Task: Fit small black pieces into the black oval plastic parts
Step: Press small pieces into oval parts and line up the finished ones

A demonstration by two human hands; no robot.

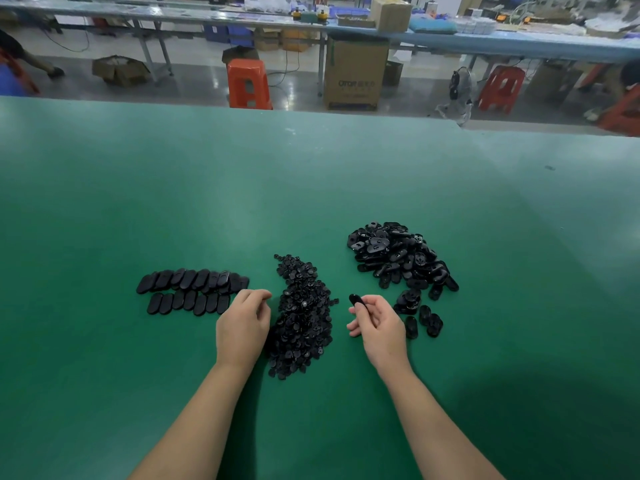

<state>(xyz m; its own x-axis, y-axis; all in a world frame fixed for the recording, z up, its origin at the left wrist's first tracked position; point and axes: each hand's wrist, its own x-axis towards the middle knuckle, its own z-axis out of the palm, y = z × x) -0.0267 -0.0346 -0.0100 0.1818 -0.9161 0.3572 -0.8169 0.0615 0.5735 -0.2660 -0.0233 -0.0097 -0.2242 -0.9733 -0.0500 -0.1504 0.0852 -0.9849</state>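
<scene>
Black oval part [354,300] pinched at the fingertips of the right hand [377,323], held just above the green table [311,188], toward the near edge, right of centre. Left hand [242,323] palm down, fingers curled loosely, tips at the left margin of the heap of small black pieces [303,317]; whether it grips a piece, cannot tell. That heap runs in a long strip between the two hands. Right of it, farther from the near edge, a loose pile of oval parts [398,254], with a few strays [427,320] just beside the right hand. Left of the left hand, two tidy rows of oval parts [190,289], overlapping like tiles. Table surface is a plain green mat, faintly glossy under overhead light. Beyond its far edge: grey floor, orange stool [248,84], large cardboard box [355,72], second orange stool [502,88] and a small fan [457,91] near the far right. Long blue bench [519,43] behind, cluttered with cartons and bins.
</scene>
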